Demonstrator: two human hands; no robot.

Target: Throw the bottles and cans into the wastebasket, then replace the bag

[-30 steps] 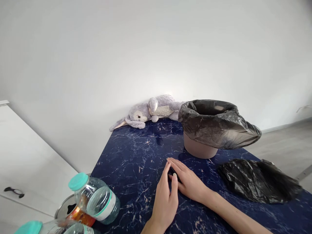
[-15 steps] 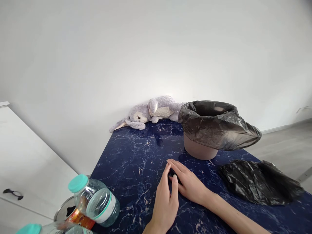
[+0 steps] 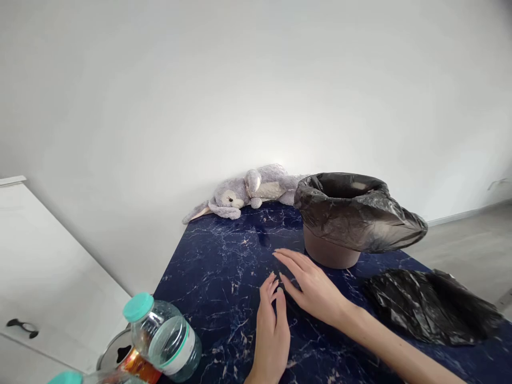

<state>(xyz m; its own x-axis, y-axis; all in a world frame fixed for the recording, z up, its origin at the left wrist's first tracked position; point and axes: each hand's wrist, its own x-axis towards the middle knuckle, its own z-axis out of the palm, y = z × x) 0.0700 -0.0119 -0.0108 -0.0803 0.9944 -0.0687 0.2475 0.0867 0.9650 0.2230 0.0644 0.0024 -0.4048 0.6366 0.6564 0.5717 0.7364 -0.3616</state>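
My left hand (image 3: 272,330) is over the front middle of the dark blue marbled table (image 3: 216,277), its thumb and fingers apart and nothing between them. Just right of it, my right hand (image 3: 310,282) is stretched out with its fingers extended, also holding nothing. The two hands are close together with a small gap between the fingertips. Beyond my right hand stands a bucket (image 3: 332,250) lined with a black plastic bag (image 3: 352,218), which hangs over the rim and bulges to the right. A second black bag (image 3: 432,306) lies crumpled to the right of my right forearm.
At the front left are a clear plastic bottle (image 3: 180,349) with a turquoise cap, part of another turquoise-capped bottle (image 3: 66,377), and an orange-red can (image 3: 138,365). A grey plush bunny (image 3: 248,191) lies against the wall at the back. A white cabinet (image 3: 52,277) stands left.
My hands, with fingertips together before, have come apart. The right one moved slightly forward, the left one slightly back. The view has tilted up a little.
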